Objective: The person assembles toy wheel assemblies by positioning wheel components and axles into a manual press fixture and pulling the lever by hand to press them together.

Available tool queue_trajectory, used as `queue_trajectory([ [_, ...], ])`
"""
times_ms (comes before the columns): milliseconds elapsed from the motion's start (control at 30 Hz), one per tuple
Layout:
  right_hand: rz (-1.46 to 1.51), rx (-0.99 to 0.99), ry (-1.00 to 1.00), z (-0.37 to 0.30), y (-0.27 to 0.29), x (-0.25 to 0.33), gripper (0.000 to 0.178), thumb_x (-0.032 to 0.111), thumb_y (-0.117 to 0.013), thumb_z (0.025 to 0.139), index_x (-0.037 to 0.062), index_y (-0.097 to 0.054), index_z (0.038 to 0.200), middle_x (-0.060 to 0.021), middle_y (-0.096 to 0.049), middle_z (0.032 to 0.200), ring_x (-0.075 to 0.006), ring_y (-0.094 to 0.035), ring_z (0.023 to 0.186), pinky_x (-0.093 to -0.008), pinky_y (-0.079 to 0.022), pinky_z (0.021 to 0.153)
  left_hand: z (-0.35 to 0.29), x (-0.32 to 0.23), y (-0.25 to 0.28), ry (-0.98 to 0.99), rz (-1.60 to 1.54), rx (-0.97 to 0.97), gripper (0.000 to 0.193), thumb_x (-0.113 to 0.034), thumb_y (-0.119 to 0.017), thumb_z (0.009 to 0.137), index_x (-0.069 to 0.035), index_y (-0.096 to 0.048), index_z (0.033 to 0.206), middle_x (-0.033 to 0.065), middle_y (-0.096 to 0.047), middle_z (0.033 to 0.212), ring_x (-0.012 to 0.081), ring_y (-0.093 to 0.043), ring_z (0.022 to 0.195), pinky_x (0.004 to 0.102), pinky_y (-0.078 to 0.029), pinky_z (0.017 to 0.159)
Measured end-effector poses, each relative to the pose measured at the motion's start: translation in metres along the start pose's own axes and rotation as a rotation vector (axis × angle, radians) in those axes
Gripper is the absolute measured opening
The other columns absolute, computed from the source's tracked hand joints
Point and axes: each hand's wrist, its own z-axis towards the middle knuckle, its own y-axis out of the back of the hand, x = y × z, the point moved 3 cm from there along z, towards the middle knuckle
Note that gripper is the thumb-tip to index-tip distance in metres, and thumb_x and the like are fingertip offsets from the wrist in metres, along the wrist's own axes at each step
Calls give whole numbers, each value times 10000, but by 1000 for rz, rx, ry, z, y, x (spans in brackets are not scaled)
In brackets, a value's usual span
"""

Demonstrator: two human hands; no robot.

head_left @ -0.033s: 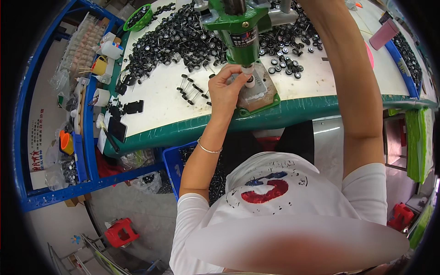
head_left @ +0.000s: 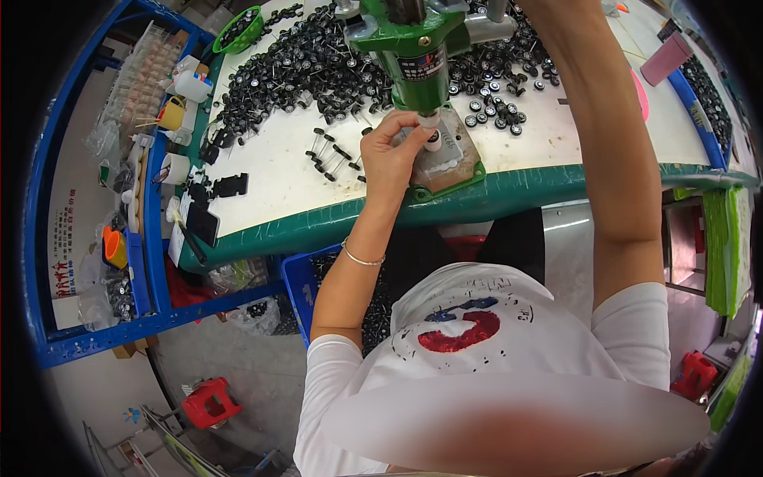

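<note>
My left hand [head_left: 388, 151] is closed in a pinch, thumb and forefinger meeting at the white tip under a green hand press [head_left: 421, 83]. What lies between the fingertips is mostly hidden. Just below them a white post with a small dark wheel-like piece [head_left: 433, 141] stands on the metal base plate [head_left: 459, 163]. My right arm [head_left: 608, 135] reaches up past the press to the top edge; its hand is out of view. Left of my left hand lie several pairs of black toy wheels on thin axles [head_left: 326, 155].
A large heap of black wheels [head_left: 294, 71] covers the back of the white table [head_left: 270, 203], which has a green edge. Loose wheels [head_left: 497, 115] lie right of the press. A green basket [head_left: 241, 30] stands far left, a pink cup [head_left: 666, 60] far right. A phone-like black slab [head_left: 203, 224] lies at front left.
</note>
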Motion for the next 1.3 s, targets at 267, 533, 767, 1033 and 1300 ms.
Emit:
queue_trajectory([
  [267, -11, 114, 244, -11, 4, 7, 391, 306, -627, 944, 190, -394, 652, 95, -290, 555, -24, -247, 426, -222, -171, 389, -5, -4, -3, -7, 129, -14, 80, -55, -724, 857, -6, -716, 921, 4, -691, 864, 78, -618, 797, 233, -483, 736],
  [533, -45, 87, 136, 2, 1, 2, 307, 264, -626, 934, 162, -453, 701, 94, -335, 563, -22, -267, 428, -218, -190, 384, -4, -5, -6, -51, 118, -10, 100, -53, -706, 881, 13, -694, 955, -4, -681, 869, 72, -616, 810, 231, -482, 750],
  [767, -4, 162, 434, -22, 13, 6, 327, 290, -621, 957, 153, -476, 697, 81, -324, 555, -27, -248, 409, -223, -186, 373, -4, -2, -5, -39, 106, -26, 66, -27, -693, 878, 20, -687, 925, -2, -672, 870, 71, -605, 818, 225, -469, 769],
  [1033, -174, -157, 528, -75, 16, 13, 377, 335, -456, 1036, 150, -386, 715, 55, -276, 544, -50, -181, 403, -227, -180, 346, -8, 3, -2, -63, 222, -33, 160, -43, -749, 797, 7, -692, 938, 55, -651, 974, 133, -595, 887, 260, -472, 794],
  [1300, -119, 81, 385, -21, 13, 4, 377, 319, -572, 983, 185, -383, 685, 82, -314, 551, -32, -221, 401, -220, -199, 362, -8, -4, 0, 37, 82, -35, 150, -48, -736, 814, 10, -701, 948, 44, -637, 909, 118, -606, 861, 263, -480, 769],
])
